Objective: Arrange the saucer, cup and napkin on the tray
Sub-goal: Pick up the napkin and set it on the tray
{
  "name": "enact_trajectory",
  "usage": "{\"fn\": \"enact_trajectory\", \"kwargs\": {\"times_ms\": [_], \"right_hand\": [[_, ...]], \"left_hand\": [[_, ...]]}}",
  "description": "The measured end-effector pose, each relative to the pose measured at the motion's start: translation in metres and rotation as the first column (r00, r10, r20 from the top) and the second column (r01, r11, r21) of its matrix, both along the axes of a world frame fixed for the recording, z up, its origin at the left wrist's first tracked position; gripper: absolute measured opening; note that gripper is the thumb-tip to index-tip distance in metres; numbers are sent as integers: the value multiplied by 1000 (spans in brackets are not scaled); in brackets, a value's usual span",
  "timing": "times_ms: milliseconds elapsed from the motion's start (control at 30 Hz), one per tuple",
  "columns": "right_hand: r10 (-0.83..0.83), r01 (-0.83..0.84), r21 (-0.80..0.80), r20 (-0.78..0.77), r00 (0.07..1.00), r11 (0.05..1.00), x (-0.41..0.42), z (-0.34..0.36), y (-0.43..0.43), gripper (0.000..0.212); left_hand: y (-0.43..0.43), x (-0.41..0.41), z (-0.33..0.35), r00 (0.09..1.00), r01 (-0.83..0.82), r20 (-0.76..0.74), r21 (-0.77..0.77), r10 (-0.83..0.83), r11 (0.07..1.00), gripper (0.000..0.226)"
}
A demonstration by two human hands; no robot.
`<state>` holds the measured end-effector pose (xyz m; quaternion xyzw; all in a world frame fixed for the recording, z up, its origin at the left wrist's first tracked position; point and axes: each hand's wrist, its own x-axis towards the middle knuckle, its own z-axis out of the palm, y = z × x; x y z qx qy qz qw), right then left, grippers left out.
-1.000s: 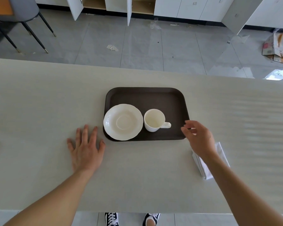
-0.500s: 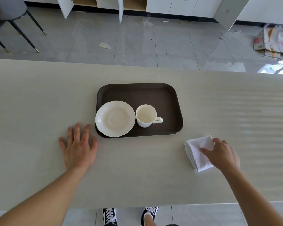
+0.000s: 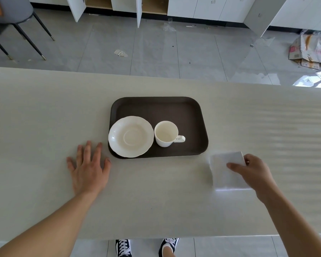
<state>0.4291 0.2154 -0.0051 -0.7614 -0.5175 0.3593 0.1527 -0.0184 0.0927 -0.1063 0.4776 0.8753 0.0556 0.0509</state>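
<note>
The left hand point(image 3: 88, 170) lies flat on the pale tabletop point(image 3: 44, 112), fingers spread, its grip released and holding nothing; its thumb tip sits just beside the near left corner of the brown tray point(image 3: 174, 110). On the tray, the white saucer point(image 3: 131, 136) fills the near left part and its rim juts slightly past the tray's edge. The white cup point(image 3: 166, 133) stands upright just beside the saucer, handle pointing right. Farther right, off the tray and near its right corner, the white napkin point(image 3: 224, 167) is smeared by motion blur, so its folds and edges are hard to make out. The right hand point(image 3: 254, 173) has its grip clamped on the napkin's right side, thumb on top, the other fingers mostly hidden behind it.
</note>
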Motion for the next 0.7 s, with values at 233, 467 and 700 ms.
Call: {"fn": "enact_trajectory", "kwargs": {"times_ms": [233, 467, 700], "right_hand": [[-24, 63, 149, -254, 967, 987, -27, 41, 41, 30], [-52, 89, 116, -294, 954, 989, -72, 22, 76, 33], [-74, 91, 42, -301, 951, 995, -95, -4, 87, 34]], "left_hand": [[1, -1, -1, 1000, -2, 3, 13, 2, 1000, 63], [0, 1, 3, 1000, -9, 8, 4, 9, 1000, 63], [0, 1, 4, 1000, 1, 6, 8, -1, 1000, 63]]}}
